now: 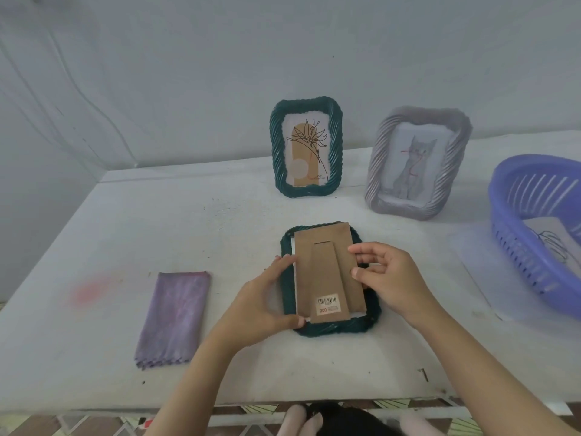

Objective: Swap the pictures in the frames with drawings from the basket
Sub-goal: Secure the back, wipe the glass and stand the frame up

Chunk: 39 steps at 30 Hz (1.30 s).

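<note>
A dark green frame (327, 331) lies face down on the table in front of me. Its brown cardboard back panel (323, 269), with a barcode sticker and a stand flap, rests slightly askew on it. My left hand (267, 297) grips the panel's left edge and near corner. My right hand (390, 275) pinches its right edge. Behind stand a second dark green frame (274, 146) with a flower drawing and a grey frame (377, 171) with a cat drawing. A purple basket (515, 215) at the right holds a drawing (547, 243).
A folded purple cloth (174, 316) lies left of the face-down frame. The white table (157, 221) ends at a near edge below my arms and meets a pale wall behind the standing frames. Patterned floor shows beneath.
</note>
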Motion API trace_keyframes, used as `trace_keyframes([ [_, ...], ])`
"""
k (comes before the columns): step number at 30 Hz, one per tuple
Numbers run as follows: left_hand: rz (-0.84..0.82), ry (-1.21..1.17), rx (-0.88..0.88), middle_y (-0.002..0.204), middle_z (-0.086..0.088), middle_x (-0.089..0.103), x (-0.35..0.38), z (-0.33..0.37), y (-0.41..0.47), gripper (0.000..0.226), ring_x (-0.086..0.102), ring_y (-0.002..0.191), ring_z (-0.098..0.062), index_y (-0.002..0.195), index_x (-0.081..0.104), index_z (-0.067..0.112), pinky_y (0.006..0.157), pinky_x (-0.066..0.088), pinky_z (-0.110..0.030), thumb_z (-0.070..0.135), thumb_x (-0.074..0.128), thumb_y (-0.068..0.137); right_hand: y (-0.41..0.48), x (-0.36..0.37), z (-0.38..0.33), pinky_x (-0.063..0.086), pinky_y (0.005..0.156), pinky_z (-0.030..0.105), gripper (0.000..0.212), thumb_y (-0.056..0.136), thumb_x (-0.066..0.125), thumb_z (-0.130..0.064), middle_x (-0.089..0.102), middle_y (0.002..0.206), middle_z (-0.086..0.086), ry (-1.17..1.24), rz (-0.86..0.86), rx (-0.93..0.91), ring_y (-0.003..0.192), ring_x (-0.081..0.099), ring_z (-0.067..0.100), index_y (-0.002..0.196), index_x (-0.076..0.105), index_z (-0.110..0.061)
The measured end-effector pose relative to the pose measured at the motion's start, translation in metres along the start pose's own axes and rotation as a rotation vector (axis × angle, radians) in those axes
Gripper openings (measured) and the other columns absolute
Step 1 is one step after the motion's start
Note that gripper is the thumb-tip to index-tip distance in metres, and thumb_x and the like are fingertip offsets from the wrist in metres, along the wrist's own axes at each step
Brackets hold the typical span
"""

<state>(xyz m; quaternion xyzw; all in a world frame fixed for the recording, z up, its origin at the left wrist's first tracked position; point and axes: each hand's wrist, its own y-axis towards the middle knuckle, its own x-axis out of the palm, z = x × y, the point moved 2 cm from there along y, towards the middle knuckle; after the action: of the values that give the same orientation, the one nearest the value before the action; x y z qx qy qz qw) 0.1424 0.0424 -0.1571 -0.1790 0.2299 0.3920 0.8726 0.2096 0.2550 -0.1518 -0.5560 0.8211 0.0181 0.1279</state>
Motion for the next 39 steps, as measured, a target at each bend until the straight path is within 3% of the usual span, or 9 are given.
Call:
trace_keyframes([
  [6,-0.043,0.045,-0.018,0.148,0.015,0.033,0.000,-0.002,0.002,0.105,0.021,0.139,0.002,0.137,0.023,0.052,0.116,0.023,-0.036,0.044,0.079,0.048,-0.003,-0.001,0.000,0.056,0.080,0.035,0.038,0.078,0.067,0.001,0.066,0.093,0.000,-0.047,-0.008,-0.001,0.080,0.067,0.029,0.093,0.063,-0.034],
  [10,-0.050,0.077,-0.016,0.149,0.014,0.030,-0.001,-0.003,0.003,0.104,0.020,0.138,0.003,0.138,0.023,0.047,0.115,0.020,-0.027,0.032,0.084,0.055,-0.003,-0.002,0.000,0.056,0.080,0.041,0.036,0.078,0.067,0.000,0.066,0.095,0.002,-0.097,-0.016,0.005,0.078,0.067,0.030,0.094,0.063,-0.032],
  [14,-0.062,0.112,0.006,0.133,0.038,0.020,-0.002,-0.001,0.002,0.099,0.013,0.136,0.011,0.139,0.026,0.042,0.107,0.014,-0.011,0.024,0.085,0.061,0.000,-0.002,-0.001,0.057,0.079,0.042,0.035,0.078,0.067,-0.002,0.067,0.098,0.004,-0.153,-0.034,0.016,0.077,0.068,0.028,0.095,0.063,-0.033],
  [18,-0.075,0.115,0.004,0.141,0.031,0.021,-0.002,-0.002,0.004,0.098,0.010,0.137,0.011,0.141,0.028,0.038,0.108,0.013,-0.013,0.026,0.085,0.061,0.001,-0.001,-0.004,0.057,0.078,0.040,0.035,0.078,0.068,-0.002,0.066,0.097,0.002,-0.199,-0.046,0.015,0.074,0.068,0.025,0.096,0.063,-0.032],
  [24,-0.083,0.115,0.012,0.149,0.024,0.020,0.000,-0.004,0.004,0.098,0.008,0.138,0.009,0.140,0.029,0.037,0.112,0.012,-0.019,0.036,0.082,0.058,-0.001,0.001,-0.010,0.036,0.064,-0.003,0.036,0.079,0.067,-0.008,0.061,0.079,-0.010,-0.393,-0.013,-0.017,0.070,0.058,-0.001,0.112,0.065,-0.023],
  [26,-0.072,0.100,0.012,0.148,0.025,0.018,0.001,-0.003,0.003,0.096,0.008,0.138,0.009,0.140,0.028,0.038,0.112,0.011,-0.017,0.038,0.079,0.058,-0.002,0.002,-0.011,0.038,0.068,0.000,0.037,0.080,0.066,-0.007,0.061,0.083,-0.007,-0.381,-0.008,-0.012,0.072,0.058,0.000,0.113,0.065,-0.023],
  [31,-0.057,0.121,0.015,0.139,0.035,0.012,0.004,0.001,0.002,0.097,0.007,0.136,0.010,0.141,0.024,0.039,0.111,0.012,-0.017,0.038,0.076,0.059,-0.001,-0.004,-0.010,0.055,0.078,0.028,0.035,0.078,0.065,0.003,0.066,0.091,0.002,-0.188,-0.018,0.043,0.065,0.061,0.015,0.105,0.067,-0.020],
  [37,-0.051,0.141,0.014,0.139,0.027,0.018,0.002,0.004,0.002,0.096,0.004,0.133,0.011,0.141,0.024,0.038,0.108,0.011,-0.016,0.029,0.081,0.064,0.000,-0.005,-0.006,0.051,0.084,0.024,0.037,0.078,0.066,-0.001,0.067,0.087,0.002,-0.275,-0.026,0.029,0.065,0.060,0.005,0.111,0.066,-0.019],
  [39,-0.058,0.154,0.019,0.137,0.029,0.014,0.003,0.004,0.002,0.095,0.002,0.131,0.012,0.142,0.023,0.037,0.107,0.010,-0.016,0.027,0.080,0.067,-0.001,-0.003,-0.006,0.045,0.080,0.011,0.038,0.080,0.066,-0.006,0.066,0.084,-0.001,-0.362,-0.022,-0.008,0.070,0.058,0.000,0.115,0.065,-0.022],
])
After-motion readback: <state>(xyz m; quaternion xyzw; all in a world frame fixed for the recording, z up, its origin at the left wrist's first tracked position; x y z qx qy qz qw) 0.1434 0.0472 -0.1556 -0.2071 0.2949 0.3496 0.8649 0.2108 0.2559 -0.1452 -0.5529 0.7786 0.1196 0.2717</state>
